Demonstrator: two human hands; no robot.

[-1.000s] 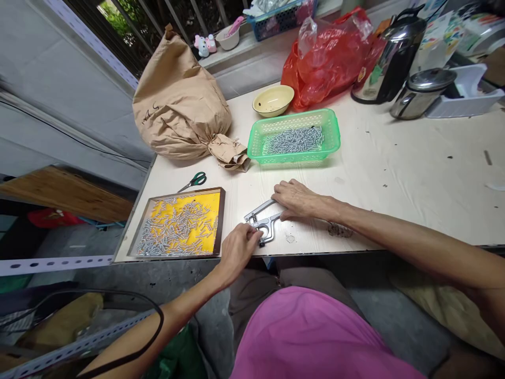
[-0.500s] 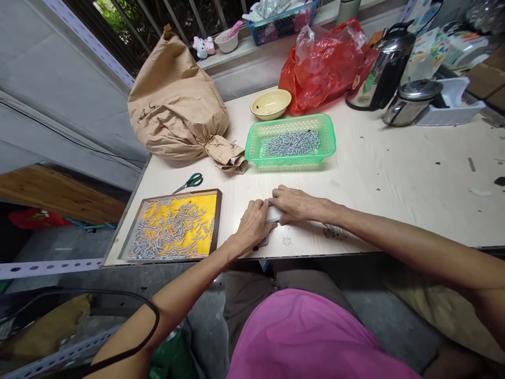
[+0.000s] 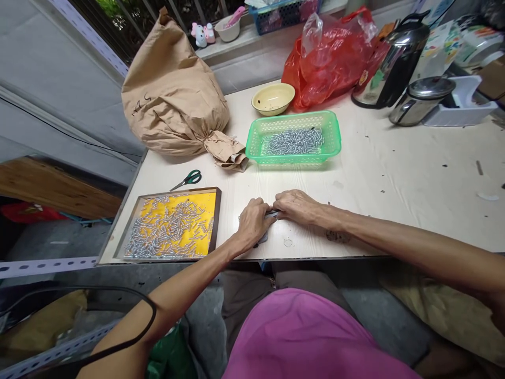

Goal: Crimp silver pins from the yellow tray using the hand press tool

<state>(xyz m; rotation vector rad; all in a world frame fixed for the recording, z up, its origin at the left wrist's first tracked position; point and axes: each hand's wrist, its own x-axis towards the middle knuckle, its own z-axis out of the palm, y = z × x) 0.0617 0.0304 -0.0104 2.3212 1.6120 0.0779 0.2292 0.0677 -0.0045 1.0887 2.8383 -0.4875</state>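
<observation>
Close to the table's front edge, my left hand (image 3: pixel 252 221) is closed with its thumb and fingers pressed on a narrow grey metal piece (image 3: pixel 272 213). My right hand (image 3: pixel 296 206) pinches the right end of that same piece, its fingertips almost meeting the left ones. Most of the piece is hidden by the fingers, so its kind cannot be made out. A flat grey part (image 3: pixel 262 239) shows beneath my left palm. Left of the hands lies a shallow tray (image 3: pixel 216 221) with a yellow bottom, strewn with small silvery metal pins (image 3: pixel 173 226).
A green plastic basket (image 3: pixel 252 126) holding similar pins stands beyond the hands. Behind it are a cream bowl (image 3: pixel 273 100) and a red plastic bag (image 3: pixel 327 68). Scissors (image 3: pixel 191 178) and a large paper sack (image 3: pixel 177 100) sit left; a kettle (image 3: pixel 394 63) stands at back right.
The hands have drawn closer together, and less of the grey metal piece shows between them. The whole view has shifted slightly.
</observation>
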